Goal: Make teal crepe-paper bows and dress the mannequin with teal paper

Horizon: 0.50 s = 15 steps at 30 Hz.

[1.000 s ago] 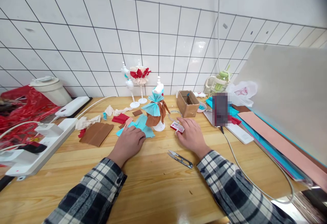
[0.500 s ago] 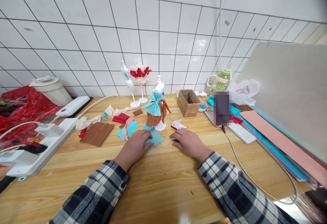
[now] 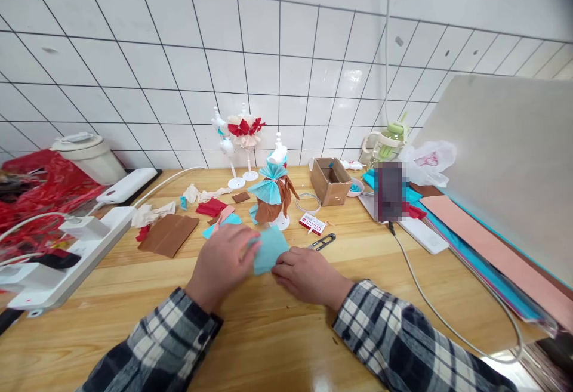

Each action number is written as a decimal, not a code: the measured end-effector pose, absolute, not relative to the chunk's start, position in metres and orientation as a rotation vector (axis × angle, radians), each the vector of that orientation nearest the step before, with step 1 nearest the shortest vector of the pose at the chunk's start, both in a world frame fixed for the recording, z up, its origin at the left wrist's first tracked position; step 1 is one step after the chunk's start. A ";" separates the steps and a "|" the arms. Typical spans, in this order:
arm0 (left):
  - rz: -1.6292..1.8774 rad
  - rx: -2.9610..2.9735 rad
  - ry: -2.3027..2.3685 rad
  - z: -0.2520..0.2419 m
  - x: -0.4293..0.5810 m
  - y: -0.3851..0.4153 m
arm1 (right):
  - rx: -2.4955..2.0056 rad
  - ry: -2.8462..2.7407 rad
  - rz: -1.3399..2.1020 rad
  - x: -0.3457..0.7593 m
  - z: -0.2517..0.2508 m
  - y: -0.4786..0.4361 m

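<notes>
A light-blue piece of crepe paper [image 3: 270, 250] lies between my hands near the middle of the table. My left hand [image 3: 226, 261], a little blurred, pinches its left edge. At its lower right corner, the fingers of my right hand [image 3: 308, 275] are closed on the paper. Just behind stands a small white dress form [image 3: 278, 153] wearing a blue pleated fan [image 3: 270, 184] and a brown ruffled skirt [image 3: 271, 210]. Thread snips [image 3: 323, 241] lie beyond my right hand, partly covered by it. A red-and-white small box [image 3: 312, 224] is behind them.
Paper scraps, including a brown sheet [image 3: 169, 235] and a red piece [image 3: 212, 207], lie left. Two more dress forms [image 3: 249, 162] stand at the back. A cardboard box [image 3: 331, 186], a cable [image 3: 441, 305] and a power strip [image 3: 67, 264] flank the work area.
My left hand has lifted the blue paper's left edge. My right hand has moved left and nearer onto the paper, uncovering the snips and more of the small box.
</notes>
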<state>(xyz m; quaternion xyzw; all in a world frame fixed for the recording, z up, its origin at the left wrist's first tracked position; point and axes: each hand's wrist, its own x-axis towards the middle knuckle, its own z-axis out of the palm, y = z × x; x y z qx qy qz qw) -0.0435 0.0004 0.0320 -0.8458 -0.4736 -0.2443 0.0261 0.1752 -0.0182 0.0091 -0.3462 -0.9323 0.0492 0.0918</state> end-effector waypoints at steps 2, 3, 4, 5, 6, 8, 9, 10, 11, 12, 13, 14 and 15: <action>-0.612 -2.869 -1.325 0.030 -0.031 -0.017 | -1.060 -2.770 0.173 0.176 0.008 -0.020; -0.522 -2.948 -1.326 0.028 -0.026 -0.023 | -1.075 -2.758 0.200 0.177 0.007 -0.020; -0.484 -2.965 -1.364 0.025 -0.021 -0.028 | -1.086 -2.739 0.233 0.178 0.007 -0.020; -0.436 -2.982 -1.383 0.022 -0.017 -0.031 | -1.090 -2.712 0.273 0.180 0.006 -0.019; -0.397 -2.987 -1.401 0.020 -0.015 -0.032 | -1.096 -2.674 0.315 0.182 0.006 -0.017; -0.332 -3.000 -1.396 0.018 -0.014 -0.031 | -1.121 -2.587 0.384 0.187 0.006 -0.013; -0.307 -3.008 -1.384 0.018 -0.015 -0.029 | -1.133 -2.561 0.399 0.189 0.007 -0.012; -0.292 -3.011 -1.372 0.019 -0.016 -0.027 | -1.148 -2.551 0.398 0.190 0.008 -0.011; -0.284 -3.011 -1.360 0.019 -0.016 -0.026 | -1.161 -2.560 0.386 0.191 0.008 -0.010; -0.278 -3.007 -1.349 0.019 -0.017 -0.025 | -1.175 -2.581 0.366 0.192 0.009 -0.009; -0.271 -2.999 -1.339 0.020 -0.017 -0.025 | -1.189 -2.608 0.346 0.192 0.010 -0.009; -0.261 -2.991 -1.331 0.020 -0.018 -0.024 | -1.202 -2.632 0.331 0.192 0.011 -0.009; -0.251 -2.982 -1.326 0.020 -0.018 -0.024 | -1.211 -2.650 0.324 0.193 0.011 -0.009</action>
